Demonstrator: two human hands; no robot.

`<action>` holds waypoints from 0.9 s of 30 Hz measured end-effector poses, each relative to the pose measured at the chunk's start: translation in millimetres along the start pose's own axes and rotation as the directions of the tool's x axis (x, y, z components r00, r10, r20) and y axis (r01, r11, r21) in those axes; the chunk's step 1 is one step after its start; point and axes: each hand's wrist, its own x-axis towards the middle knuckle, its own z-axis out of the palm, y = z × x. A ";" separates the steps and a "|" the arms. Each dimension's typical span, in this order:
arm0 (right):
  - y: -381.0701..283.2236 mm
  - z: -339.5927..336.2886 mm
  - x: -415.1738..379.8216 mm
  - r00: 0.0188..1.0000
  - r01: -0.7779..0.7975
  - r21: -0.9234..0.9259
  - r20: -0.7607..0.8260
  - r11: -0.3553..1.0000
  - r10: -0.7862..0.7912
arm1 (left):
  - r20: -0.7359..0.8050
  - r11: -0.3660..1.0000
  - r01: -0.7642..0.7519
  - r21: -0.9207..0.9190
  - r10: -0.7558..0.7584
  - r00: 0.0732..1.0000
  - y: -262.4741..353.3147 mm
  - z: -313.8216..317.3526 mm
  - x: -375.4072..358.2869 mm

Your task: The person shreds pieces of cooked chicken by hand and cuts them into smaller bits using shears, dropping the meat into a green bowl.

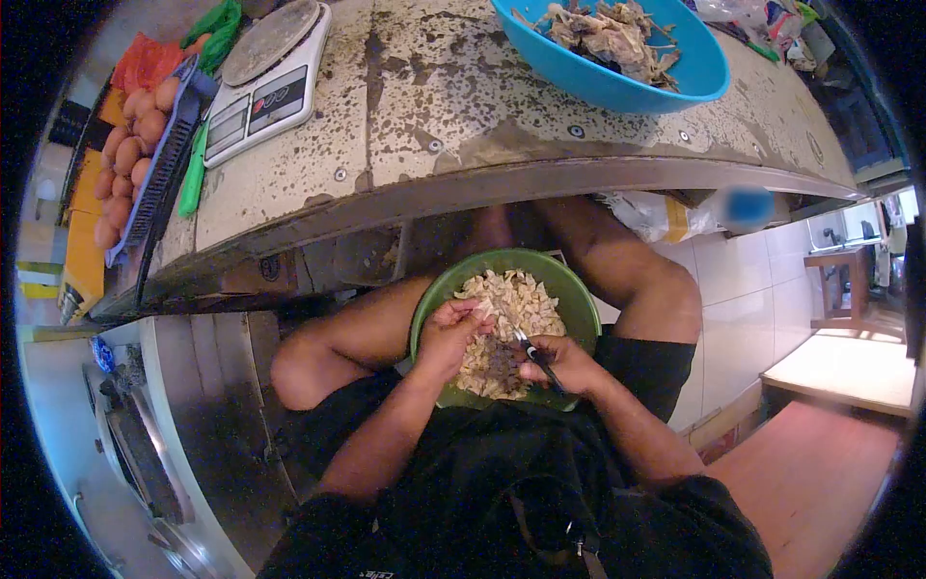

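On my lap, between my knees, rests a green bowl filled with pale, cut-up pieces of meat. A darker brown patch of pieces lies toward its near side. Over the bowl, my left hand pinches a small pale piece of meat between its fingertips. My right hand is closed around black-handled scissors, whose metal blades point up and left toward that piece. The fingers of both hands are close together above the heap.
A worn counter runs across in front of me. On it stand a blue bowl of meat scraps and bones, a white kitchen scale, a green-handled utensil and a tray of eggs. A wooden bench is at right.
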 end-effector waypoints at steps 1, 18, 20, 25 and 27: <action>2.5 -0.9 0.8 0.998 0.014 0.010 0.061 1.000 -0.014 | -0.010 1.000 -0.021 -0.004 0.021 1.000 2.2 1.1 -0.9; -7.3 1.3 -2.7 0.994 -0.088 -0.026 0.057 0.996 0.090 | 0.028 0.992 -0.010 0.125 0.007 1.000 0.0 0.2 -1.7; -14.5 -0.6 -5.4 0.997 -0.069 0.005 0.028 0.998 0.069 | 0.024 0.990 -0.073 0.124 0.071 0.997 1.6 3.3 -1.4; -4.4 -6.9 -2.6 0.999 -0.027 -0.014 -0.030 1.000 0.027 | -0.018 0.984 -0.035 0.172 0.039 0.999 8.6 3.8 -3.9; -10.2 -11.9 -5.7 0.999 -0.006 0.012 -0.040 1.000 0.006 | 0.022 0.903 -0.160 0.399 0.165 0.986 6.9 -4.9 1.0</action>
